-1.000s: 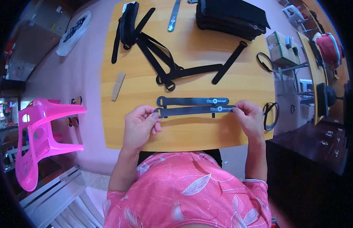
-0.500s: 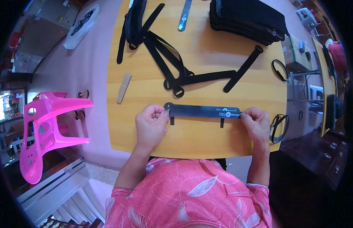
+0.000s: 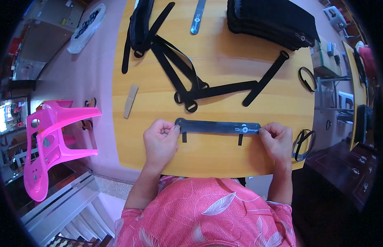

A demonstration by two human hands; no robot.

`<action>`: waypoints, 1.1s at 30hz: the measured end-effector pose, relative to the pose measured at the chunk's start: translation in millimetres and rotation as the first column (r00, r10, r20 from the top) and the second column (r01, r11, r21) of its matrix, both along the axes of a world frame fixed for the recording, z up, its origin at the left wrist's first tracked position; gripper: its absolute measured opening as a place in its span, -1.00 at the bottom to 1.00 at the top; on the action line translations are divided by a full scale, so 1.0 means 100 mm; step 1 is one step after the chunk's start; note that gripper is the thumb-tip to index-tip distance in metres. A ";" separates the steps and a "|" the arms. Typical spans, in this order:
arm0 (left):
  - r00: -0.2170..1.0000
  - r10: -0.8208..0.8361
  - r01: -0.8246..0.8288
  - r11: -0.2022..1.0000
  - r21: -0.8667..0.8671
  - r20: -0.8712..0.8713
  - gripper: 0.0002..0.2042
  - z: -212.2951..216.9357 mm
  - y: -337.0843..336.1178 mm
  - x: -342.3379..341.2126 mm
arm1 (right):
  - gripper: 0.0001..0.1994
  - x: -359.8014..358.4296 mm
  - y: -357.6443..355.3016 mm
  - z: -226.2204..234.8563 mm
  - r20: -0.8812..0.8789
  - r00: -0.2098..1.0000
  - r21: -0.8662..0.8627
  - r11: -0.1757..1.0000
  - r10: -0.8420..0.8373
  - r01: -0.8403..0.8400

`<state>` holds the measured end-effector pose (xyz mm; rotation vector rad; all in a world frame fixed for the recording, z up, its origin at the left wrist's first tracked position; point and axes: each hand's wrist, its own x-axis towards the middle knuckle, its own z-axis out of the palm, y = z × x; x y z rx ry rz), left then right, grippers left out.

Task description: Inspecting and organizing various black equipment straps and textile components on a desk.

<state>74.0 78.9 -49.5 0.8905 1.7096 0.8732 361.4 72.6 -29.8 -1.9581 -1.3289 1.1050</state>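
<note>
My left hand (image 3: 162, 139) pinches the end with the slotted ring of a dark hook-and-loop strap (image 3: 216, 126). At its other end, near a pale printed mark, the fingers of my right hand (image 3: 277, 142) are closed on it. Between both hands the strap is stretched straight and level, close over the near part of the table. A second edge shows along its top, so it may be two layers; I cannot tell. Just below it, two short black strips (image 3: 184, 137) lie on the tabletop. Several loose black straps (image 3: 228, 85) lie crossed farther off.
On the yellow wooden table (image 3: 158, 109) are a thick stack of black straps (image 3: 274, 22) at far right, a bundle (image 3: 141, 26) at far left, a grey-blue strip (image 3: 197, 18) and a beige piece (image 3: 130, 101). Coiled straps (image 3: 303, 145) lie by the right edge. A pink stool (image 3: 47, 144) is left.
The whole view has shifted slightly, with the near table lower in the picture. Along the strap, the two layers or edges now line up more closely. Both hands keep their grip.
</note>
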 end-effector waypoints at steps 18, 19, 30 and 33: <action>0.998 0.020 -0.021 1.000 -0.008 -0.061 -0.91 0.01 0.00 0.00 | -0.87 -0.06 0.00 -0.08 0.104 0.994 0.097 0.994 0.040 -0.051; 0.998 0.034 -0.034 0.999 -0.003 -0.061 -0.91 0.01 -0.01 0.00 | -0.88 -0.07 0.01 -0.07 0.144 0.988 0.093 0.994 0.052 -0.066; 0.999 0.026 -0.025 1.000 0.012 -0.043 -0.91 0.01 -0.02 0.03 | -0.88 -0.06 -0.02 -0.09 0.112 0.994 0.075 0.997 0.010 -0.019; 1.000 0.014 -0.013 1.000 0.015 -0.026 -0.91 0.01 -0.02 0.03 | -0.89 -0.06 -0.03 -0.10 0.112 0.994 0.088 0.996 0.002 -0.012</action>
